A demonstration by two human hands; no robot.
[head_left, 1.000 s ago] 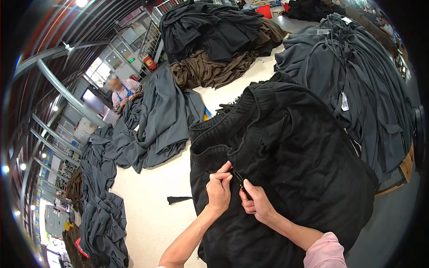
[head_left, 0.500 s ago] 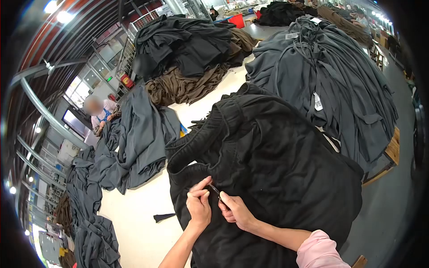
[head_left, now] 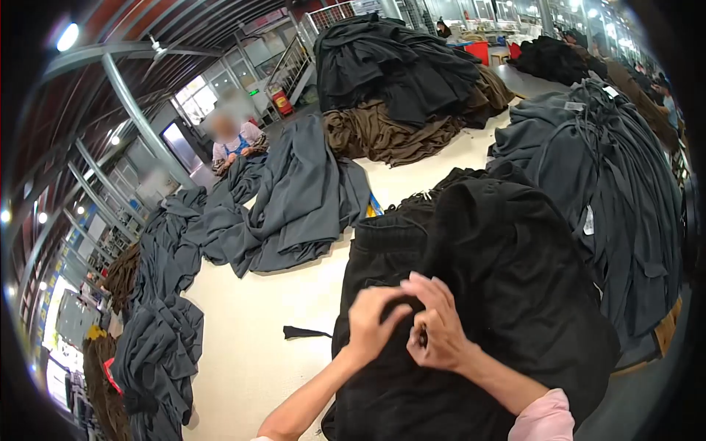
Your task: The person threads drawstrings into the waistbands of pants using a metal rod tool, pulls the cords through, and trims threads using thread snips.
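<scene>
Black trousers with a gathered elastic waistband lie in a stack before me. Over their upper part is my left hand, thumb apart from the fingers and nothing visible in its grasp. Its fingertips come close to those of my right hand; whether they touch is unclear. The lower fingers of my right hand are curled round a slim dark tool, mostly hidden, its exact kind not visible. The forefinger side of that hand is extended and slightly blurred.
A short black fabric strip lies on the pale table. Grey garments spread along the left. Black and brown piles stand behind, a grey heap on the right. Another person handles grey cloth across the table.
My view has swung left, so things sit further right. My hands have risen from the fabric and come together; the tool, visible before, is now mostly hidden. The top trousers' waistband appears folded over.
</scene>
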